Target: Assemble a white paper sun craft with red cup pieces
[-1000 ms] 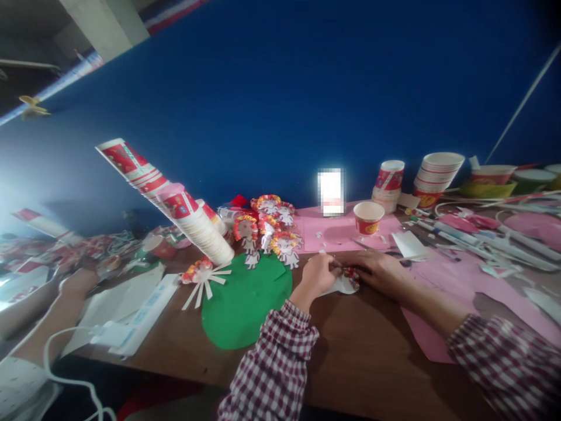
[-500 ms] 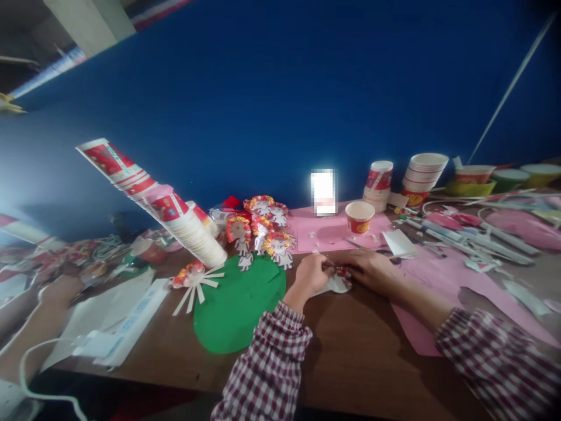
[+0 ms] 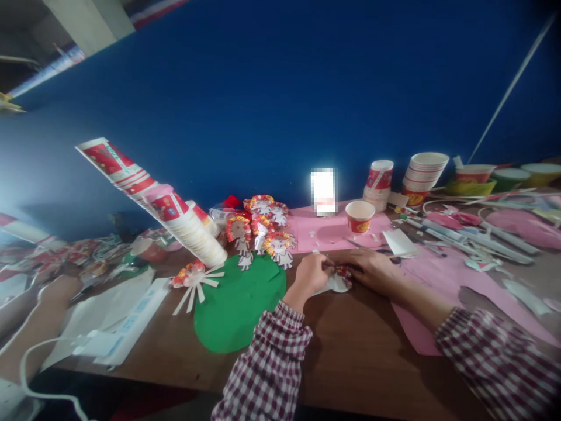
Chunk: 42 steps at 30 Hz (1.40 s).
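At the middle of the table, both hands meet over a small white paper piece (image 3: 339, 284) with a red and orange patterned edge. My left hand (image 3: 312, 273) is closed, its thumb and fingers pinching the piece from the left. From the right, my right hand (image 3: 371, 270) bends over the same piece with fingertips closed on its patterned edge. The fingers hide much of it. Just beyond them stands a printed paper cup (image 3: 360, 218) on a pink sheet (image 3: 302, 231). Left of my left hand lies a green rounded sheet (image 3: 239, 310), with several paper figures (image 3: 260, 228) behind it.
A tall leaning stack of paper cups (image 3: 175, 210) rises at left, near a white power strip (image 3: 135, 324). Another person's hand (image 3: 63, 286) is at far left. More stacked cups (image 3: 425, 175), white glue guns (image 3: 495, 245) and pink sheets (image 3: 421, 327) lie to the right.
Almost nothing differs. Both hands stay at the same spot on the white paper piece, with only a very slight shift of the fingers.
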{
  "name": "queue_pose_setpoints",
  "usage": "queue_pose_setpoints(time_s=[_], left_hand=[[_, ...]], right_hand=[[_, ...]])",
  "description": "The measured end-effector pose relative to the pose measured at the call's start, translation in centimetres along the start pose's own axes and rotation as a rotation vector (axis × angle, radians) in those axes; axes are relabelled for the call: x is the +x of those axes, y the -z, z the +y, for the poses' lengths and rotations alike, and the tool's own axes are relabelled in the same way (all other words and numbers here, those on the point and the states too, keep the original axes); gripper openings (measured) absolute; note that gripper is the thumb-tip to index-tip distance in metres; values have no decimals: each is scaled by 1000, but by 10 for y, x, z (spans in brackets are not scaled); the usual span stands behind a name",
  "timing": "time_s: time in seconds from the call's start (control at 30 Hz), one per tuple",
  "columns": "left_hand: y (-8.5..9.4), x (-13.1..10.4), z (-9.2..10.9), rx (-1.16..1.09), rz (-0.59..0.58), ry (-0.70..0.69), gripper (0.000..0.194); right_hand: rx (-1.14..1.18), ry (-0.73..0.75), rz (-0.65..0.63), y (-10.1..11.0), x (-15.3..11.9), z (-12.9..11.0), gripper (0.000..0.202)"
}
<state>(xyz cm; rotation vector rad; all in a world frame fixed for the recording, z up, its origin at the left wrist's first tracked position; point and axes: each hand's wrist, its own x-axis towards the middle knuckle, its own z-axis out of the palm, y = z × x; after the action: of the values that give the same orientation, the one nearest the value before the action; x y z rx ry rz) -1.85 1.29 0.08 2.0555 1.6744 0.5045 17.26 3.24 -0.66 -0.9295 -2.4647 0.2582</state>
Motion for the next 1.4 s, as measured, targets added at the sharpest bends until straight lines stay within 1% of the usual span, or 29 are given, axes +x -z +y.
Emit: queue_pose_setpoints(time_s=[0.3,0.6,0.97,1.2,1.4], left_hand=[[-1,0,-1,1,9,6,20],[1,0,1,-5,-21,11,20],[0,0,-1,-4,-8,-1,19],[-1,0,-2,-3,3,-10,20],[-2,1,-3,2,36,-37,20]], right_hand=[[-5,-15,-8,1,0,-1,31],[8,-1,-20,2,0,-1,32],[3,-29,-17,2,0,-1,31],[-11,-12,-12,3,1,-4,31],[-68,-1,-47,5,1,-5,35]])
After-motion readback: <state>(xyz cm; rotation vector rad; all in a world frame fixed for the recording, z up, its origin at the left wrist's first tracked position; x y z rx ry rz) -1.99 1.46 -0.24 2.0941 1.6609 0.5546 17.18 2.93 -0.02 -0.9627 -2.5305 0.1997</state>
